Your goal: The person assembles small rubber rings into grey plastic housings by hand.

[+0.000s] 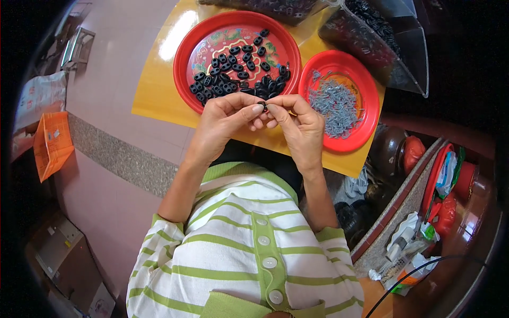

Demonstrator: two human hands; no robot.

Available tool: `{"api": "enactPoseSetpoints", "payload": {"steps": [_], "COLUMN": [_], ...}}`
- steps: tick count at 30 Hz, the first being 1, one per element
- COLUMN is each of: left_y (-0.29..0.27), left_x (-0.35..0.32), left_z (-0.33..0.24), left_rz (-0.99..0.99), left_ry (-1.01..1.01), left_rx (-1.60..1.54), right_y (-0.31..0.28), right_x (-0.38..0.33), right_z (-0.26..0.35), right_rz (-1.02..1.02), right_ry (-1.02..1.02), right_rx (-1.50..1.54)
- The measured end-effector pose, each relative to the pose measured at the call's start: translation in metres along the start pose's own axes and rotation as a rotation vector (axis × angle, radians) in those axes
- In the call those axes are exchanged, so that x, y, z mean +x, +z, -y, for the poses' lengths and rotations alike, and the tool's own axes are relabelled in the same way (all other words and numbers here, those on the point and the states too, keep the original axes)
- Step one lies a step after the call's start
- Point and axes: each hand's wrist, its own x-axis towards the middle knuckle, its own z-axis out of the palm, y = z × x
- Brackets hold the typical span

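Note:
Over the front rim of a large red tray (182,79), my two hands meet fingertip to fingertip. Between thumb and finger, my left hand (225,119) pinches a small black piece (262,105). My right hand (301,127) closes its thumb and finger on the piece's right side; whether a small pin is also in that pinch is hidden. Many loose black oval pieces with two holes (231,59) lie in the tray, heaped toward its near side. To the right, a smaller red plate (371,106) holds a pile of thin grey pins (334,106).
Both trays stand on a yellow table (154,95). Clear bins (389,47) of dark parts stand at its far right. An orange bag (54,140) is at the far left. Jars, red lids and packets (408,233) crowd the right side, with a black cable (403,281) nearby.

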Motion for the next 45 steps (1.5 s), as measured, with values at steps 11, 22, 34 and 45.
{"api": "enactPoseSetpoints", "payload": {"steps": [11, 22, 34, 45], "left_y": [-0.003, -0.002, -0.018, -0.024], "left_x": [0.005, -0.002, 0.007, 0.005], "left_z": [0.004, -0.001, 0.0, -0.001], "left_rz": [0.0, -0.025, -0.019, 0.193], "left_ry": [-0.04, -0.012, -0.007, 0.264], "left_rx": [-0.032, -0.034, 0.014, 0.548], "right_y": [0.0, 0.004, 0.001, 0.016], "right_x": [0.002, 0.003, 0.022, 0.067], "right_z": [-0.002, 0.006, 0.011, -0.014], "right_rz": [-0.013, 0.004, 0.059, 0.193], "right_ry": [0.115, 0.025, 0.19, -0.362], "right_rx": [0.146, -0.004, 0.016, -0.87]}}
